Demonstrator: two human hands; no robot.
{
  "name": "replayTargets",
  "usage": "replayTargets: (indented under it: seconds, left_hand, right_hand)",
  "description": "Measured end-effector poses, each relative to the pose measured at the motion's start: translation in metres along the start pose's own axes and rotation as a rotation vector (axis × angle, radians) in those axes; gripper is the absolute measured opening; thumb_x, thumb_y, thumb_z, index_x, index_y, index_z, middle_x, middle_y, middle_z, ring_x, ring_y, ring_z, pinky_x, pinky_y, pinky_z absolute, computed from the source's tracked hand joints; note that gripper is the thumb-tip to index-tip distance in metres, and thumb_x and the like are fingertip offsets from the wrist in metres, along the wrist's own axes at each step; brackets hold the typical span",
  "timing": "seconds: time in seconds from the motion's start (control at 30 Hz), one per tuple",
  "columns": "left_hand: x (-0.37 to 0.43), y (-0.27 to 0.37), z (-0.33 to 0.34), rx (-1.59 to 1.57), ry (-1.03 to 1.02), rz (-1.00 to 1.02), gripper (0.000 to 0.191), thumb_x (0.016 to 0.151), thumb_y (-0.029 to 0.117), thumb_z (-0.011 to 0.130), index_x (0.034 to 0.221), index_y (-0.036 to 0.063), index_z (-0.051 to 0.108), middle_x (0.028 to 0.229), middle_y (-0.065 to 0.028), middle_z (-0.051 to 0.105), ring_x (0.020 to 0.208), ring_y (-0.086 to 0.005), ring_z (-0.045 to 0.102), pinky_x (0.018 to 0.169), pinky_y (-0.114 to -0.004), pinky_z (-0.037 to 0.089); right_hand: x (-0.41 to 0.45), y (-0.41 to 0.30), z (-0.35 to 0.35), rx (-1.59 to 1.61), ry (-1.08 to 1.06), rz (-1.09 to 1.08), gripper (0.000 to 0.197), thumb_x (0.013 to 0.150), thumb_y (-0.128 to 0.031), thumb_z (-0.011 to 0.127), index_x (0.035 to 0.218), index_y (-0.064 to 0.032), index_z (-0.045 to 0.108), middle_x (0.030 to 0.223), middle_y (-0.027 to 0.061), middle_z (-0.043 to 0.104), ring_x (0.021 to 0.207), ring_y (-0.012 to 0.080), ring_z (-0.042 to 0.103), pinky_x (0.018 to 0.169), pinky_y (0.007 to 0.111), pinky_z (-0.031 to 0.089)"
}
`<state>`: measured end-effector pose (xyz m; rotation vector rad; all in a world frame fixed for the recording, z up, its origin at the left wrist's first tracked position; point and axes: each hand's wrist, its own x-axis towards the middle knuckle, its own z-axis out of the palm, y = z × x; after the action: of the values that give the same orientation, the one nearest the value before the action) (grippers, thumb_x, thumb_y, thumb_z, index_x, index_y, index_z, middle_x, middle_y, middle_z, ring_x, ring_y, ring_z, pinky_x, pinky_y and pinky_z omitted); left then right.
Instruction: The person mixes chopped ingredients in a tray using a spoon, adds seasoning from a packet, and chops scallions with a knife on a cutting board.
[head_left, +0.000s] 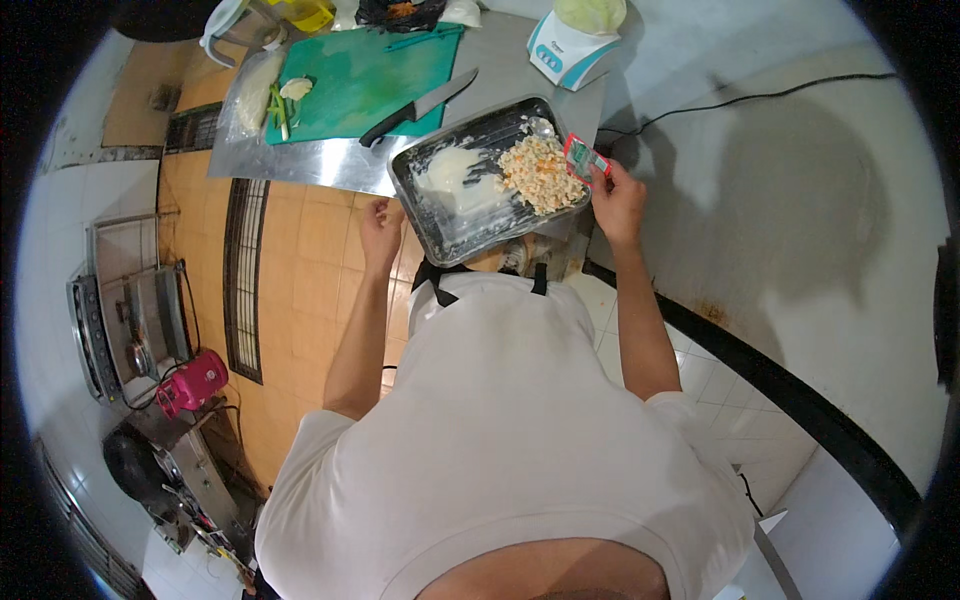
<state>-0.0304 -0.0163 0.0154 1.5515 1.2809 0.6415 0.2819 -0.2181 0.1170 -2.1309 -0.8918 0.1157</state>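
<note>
A dark rectangular baking tray (420, 223) juts over the front edge of the metal table. On its right side lies a heap of chopped, pale-orange food (541, 174), with a spoon (541, 127) partly in view behind it. A creamy white mass (456, 176) is spread over the tray's left part. My right hand (619, 201) holds a small red-and-green sachet (585, 160) by its edge, over the tray's right rim. To the left of the tray is my left hand (382, 225), fingers curled; whether it touches anything cannot be told.
A black-handled kitchen knife (420, 107) lies across the edge of a green cutting board (360, 82), which bears green stalks. A kitchen scale (571, 51) carries a cabbage (590, 13). A blender jug (244, 26) stands back left. The wall is close on the right.
</note>
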Motion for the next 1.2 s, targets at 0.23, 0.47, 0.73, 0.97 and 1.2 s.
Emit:
replayTargets:
  seconds: [0.23,0.47,0.73,0.97,1.2]
  left_hand:
    - [-0.011,-0.015,-0.011,0.022,-0.016,-0.184,0.041,0.077,0.015,0.067,0.113,-0.0027,0.055,0.11,-0.0139,0.055,0.098,-0.0197,0.054,0.083,-0.03,0.045]
    - [0.0,-0.016,-0.015,-0.087,-0.076,-0.205,0.039,0.08,0.016,0.065,0.115,0.0019,0.055,0.111,-0.0118,0.054,0.105,-0.0206,0.051,0.09,-0.032,0.041]
    - [0.01,-0.022,-0.026,-0.093,-0.06,-0.159,0.036,0.081,0.015,0.065,0.114,0.0026,0.055,0.107,-0.0109,0.055,0.1,-0.0204,0.052,0.088,-0.032,0.042]
    - [0.015,-0.033,-0.03,-0.108,-0.068,-0.141,0.034,0.08,0.014,0.066,0.111,0.0026,0.057,0.103,-0.0097,0.056,0.098,-0.0192,0.053,0.086,-0.031,0.042]
    - [0.015,-0.024,-0.03,-0.1,-0.1,-0.177,0.035,0.081,0.013,0.064,0.111,-0.0011,0.055,0.104,-0.0109,0.056,0.097,-0.0185,0.055,0.085,-0.029,0.045]
  right_hand:
    - [0.001,0.01,0.014,-0.093,-0.039,-0.035,0.017,0.085,-0.018,0.06,0.087,-0.0021,0.063,0.066,0.018,0.061,0.06,0.0355,0.061,0.055,0.041,0.046]
    - [0.015,-0.009,0.024,-0.054,-0.006,-0.049,0.017,0.084,-0.019,0.062,0.083,-0.0014,0.061,0.067,0.019,0.062,0.062,0.0363,0.062,0.055,0.043,0.046]
    - [0.021,0.008,0.024,-0.08,0.082,-0.027,0.017,0.083,-0.017,0.062,0.081,-0.0004,0.06,0.065,0.0196,0.061,0.06,0.0375,0.061,0.053,0.044,0.045]
    - [-0.007,0.01,0.002,-0.258,-0.046,0.032,0.02,0.084,-0.022,0.06,0.082,-0.002,0.062,0.066,0.0201,0.06,0.062,0.0386,0.06,0.055,0.045,0.046]
    - [-0.002,-0.011,0.016,-0.17,-0.042,0.017,0.019,0.084,-0.024,0.059,0.082,-0.005,0.062,0.069,0.019,0.061,0.066,0.0388,0.061,0.056,0.046,0.047]
